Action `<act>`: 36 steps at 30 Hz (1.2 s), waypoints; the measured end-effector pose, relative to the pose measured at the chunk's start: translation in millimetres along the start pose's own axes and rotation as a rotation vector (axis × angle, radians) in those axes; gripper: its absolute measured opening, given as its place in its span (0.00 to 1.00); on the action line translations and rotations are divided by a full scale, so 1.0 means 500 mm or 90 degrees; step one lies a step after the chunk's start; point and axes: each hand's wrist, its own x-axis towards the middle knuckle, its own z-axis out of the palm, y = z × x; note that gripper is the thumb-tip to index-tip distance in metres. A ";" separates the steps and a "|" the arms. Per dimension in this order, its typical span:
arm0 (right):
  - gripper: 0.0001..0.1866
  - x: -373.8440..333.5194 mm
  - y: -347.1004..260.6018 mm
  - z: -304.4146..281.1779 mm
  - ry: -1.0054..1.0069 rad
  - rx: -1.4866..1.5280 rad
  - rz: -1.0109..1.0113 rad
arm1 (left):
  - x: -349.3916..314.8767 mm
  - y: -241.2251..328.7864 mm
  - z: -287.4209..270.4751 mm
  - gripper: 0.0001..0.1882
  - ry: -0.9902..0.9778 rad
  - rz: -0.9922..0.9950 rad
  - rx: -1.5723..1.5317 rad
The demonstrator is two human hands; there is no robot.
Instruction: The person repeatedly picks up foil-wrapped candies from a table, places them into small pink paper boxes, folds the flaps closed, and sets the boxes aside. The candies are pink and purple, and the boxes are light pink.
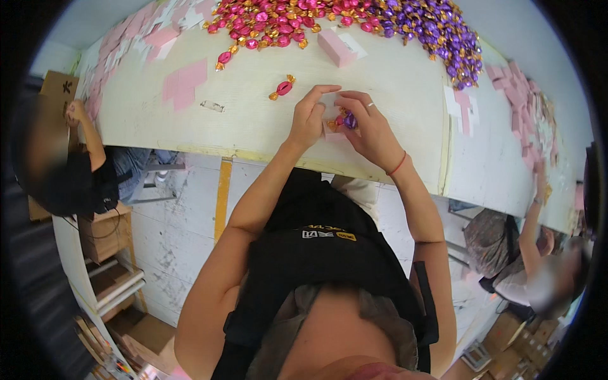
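Note:
Near the table's front edge, my left hand (308,119) curls its fingers around a small pink and white carton (332,135), its thumb against the side. My right hand (373,132), with a ring and a red wrist string, bends over the same carton. Its fingers are closed on wrapped candies (349,120), purple and pink with gold twisted ends, at the carton's opening. How deep the candies sit in the carton is hidden by my fingers. A single pink wrapped candy (284,87) lies on the table to the left of my hands.
Heaps of pink candies (272,25) and purple candies (437,35) cover the far side. A closed pink carton (337,48) lies before them. Flat pink carton blanks (185,83) lie left, and pink cartons (516,95) pile up right. Co-workers sit on both sides.

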 end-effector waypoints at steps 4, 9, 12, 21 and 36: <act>0.17 -0.009 0.028 -0.017 -0.086 -0.103 -0.073 | -0.003 -0.007 -0.006 0.25 -0.034 -0.002 0.034; 0.17 -0.036 0.021 -0.043 -0.108 -0.040 -0.014 | -0.009 -0.007 -0.012 0.25 -0.066 0.012 0.145; 0.19 -0.048 0.007 -0.036 -0.116 -0.165 -0.050 | -0.014 -0.010 -0.002 0.25 -0.043 0.081 0.181; 0.16 -0.136 0.097 -0.041 0.196 0.152 0.176 | -0.042 0.015 -0.071 0.23 -0.070 -0.141 -0.153; 0.26 -0.097 0.120 -0.040 -0.162 0.456 0.252 | -0.260 0.058 -0.027 0.24 0.173 -0.012 0.118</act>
